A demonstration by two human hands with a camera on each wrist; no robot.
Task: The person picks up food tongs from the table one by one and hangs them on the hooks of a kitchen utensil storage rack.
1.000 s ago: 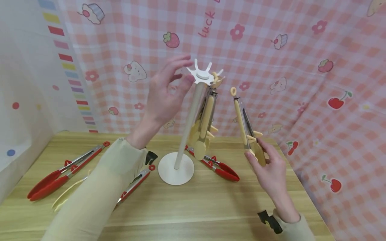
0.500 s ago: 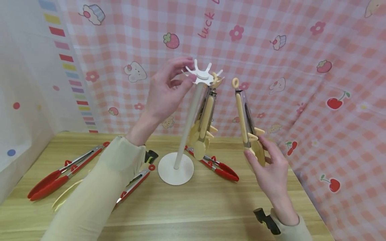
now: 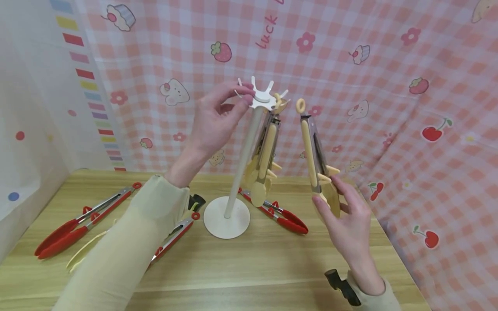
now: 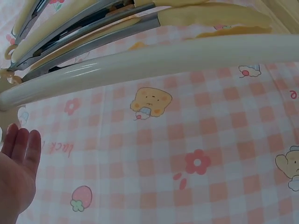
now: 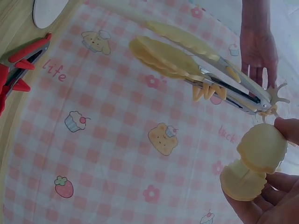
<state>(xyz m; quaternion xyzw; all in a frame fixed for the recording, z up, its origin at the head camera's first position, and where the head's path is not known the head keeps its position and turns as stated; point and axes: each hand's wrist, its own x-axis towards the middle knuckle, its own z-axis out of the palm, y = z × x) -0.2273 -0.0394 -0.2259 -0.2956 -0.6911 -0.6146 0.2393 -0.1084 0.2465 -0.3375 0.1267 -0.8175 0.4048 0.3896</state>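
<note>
While my right hand (image 3: 352,229) pinches cream tongs (image 3: 309,151) by their heads, ring (image 3: 301,112) up, well apart from the rack (image 3: 248,147), my left hand (image 3: 215,119) pinches its top (image 3: 262,98). Just right of that: hanging tongs (image 3: 267,147). Below: round base (image 3: 227,229), red tongs (image 3: 292,221) either side. Risks, as judged: low grip, so the ring may swing off line; bumping the hanging tongs may unhook them or tip the rack.

back wall: pink gingham cloth (image 3: 171,52), strawberries (image 3: 223,52), cupcakes (image 3: 126,17), "luck" lettering (image 3: 266,33)
right side: same gingham (image 3: 463,177), with red cherries (image 3: 432,133) on it
left side: whitish sheet (image 3: 39,95) with colored dots (image 3: 20,135), plus a rainbow-ish bar strip (image 3: 90,85)
table: light wood-grain top (image 3: 280,263)
lighting: soft, pretty even
</note>
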